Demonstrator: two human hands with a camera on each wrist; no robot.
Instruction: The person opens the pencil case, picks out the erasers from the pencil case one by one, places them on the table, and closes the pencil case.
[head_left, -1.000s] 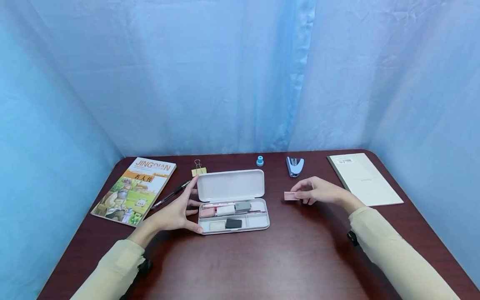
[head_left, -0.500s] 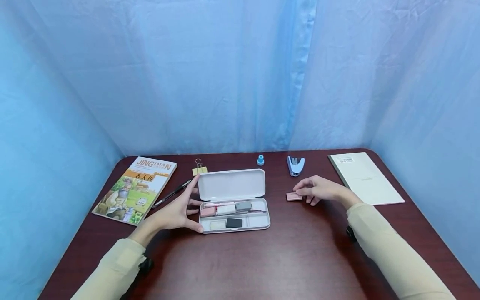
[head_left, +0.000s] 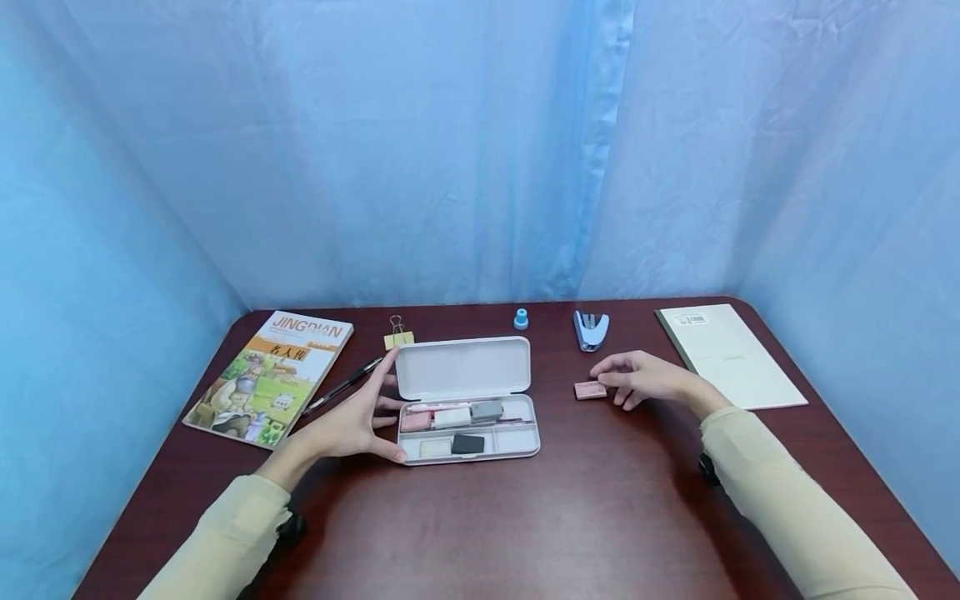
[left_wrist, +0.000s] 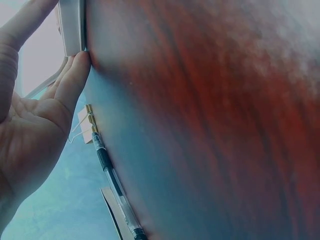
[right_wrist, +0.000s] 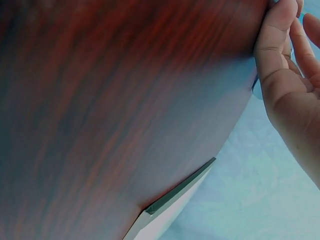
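A white pencil case (head_left: 517,454) lies open at mid-table, lid (head_left: 462,368) flat behind the tray, with pink, white, grey and black erasers inside. My left hand (head_left: 378,408) has spread, straight fingers against the case's left end, forefinger at the lid and thumb at the tray's front corner. The left wrist view shows those fingers (left_wrist: 75,75) touching the case edge (left_wrist: 72,27). Right of the case a pink eraser (head_left: 590,390) lies flat on the table. My right hand (head_left: 602,379) pinches its right end between thumb and forefinger. The right wrist view shows only the right hand (right_wrist: 290,65) low over the wood.
A picture book (head_left: 270,379), black pen (head_left: 341,389) and binder clip (head_left: 397,335) lie left of the case. A small blue cap-like item (head_left: 521,320), a blue stapler (head_left: 591,330) and a pale notebook (head_left: 727,357) sit at the back right. Blue curtains enclose the table.
My right hand carried the pink eraser slightly right and lowered it flat onto the table. The left hand and case stayed still.
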